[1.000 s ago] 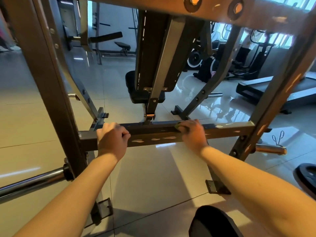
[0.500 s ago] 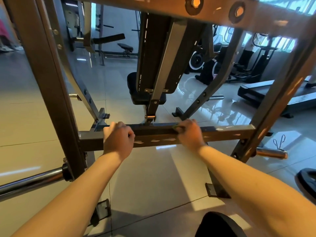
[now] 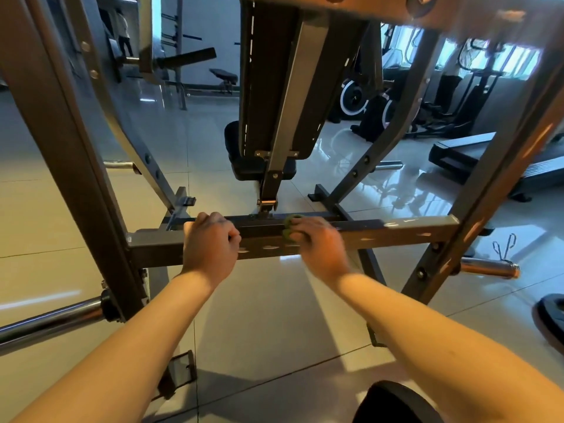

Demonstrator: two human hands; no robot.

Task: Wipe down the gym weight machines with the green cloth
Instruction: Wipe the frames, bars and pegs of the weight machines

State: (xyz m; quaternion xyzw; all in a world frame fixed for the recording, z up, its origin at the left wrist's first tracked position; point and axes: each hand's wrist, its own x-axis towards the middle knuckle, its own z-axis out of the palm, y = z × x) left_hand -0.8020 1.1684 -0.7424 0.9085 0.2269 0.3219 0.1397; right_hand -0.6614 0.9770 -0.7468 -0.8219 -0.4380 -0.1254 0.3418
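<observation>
the left hand [image 3: 210,242] is curled over the grey crossbar [image 3: 396,235], gripping it from above. further right along the crossbar, near its middle, the right hand [image 3: 317,244] (blurred) holds the green cloth [image 3: 288,228] against the crossbar's top edge, fingers seemingly bunched round it.

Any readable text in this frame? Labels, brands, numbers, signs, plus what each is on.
No readable text anywhere in the view.
crossbar: the pale marks along its front face are blotches, not letters.
weight plate: cut off by the frame edge, no marking legible.
green cloth, back pad, treadmill: no print visible.
</observation>
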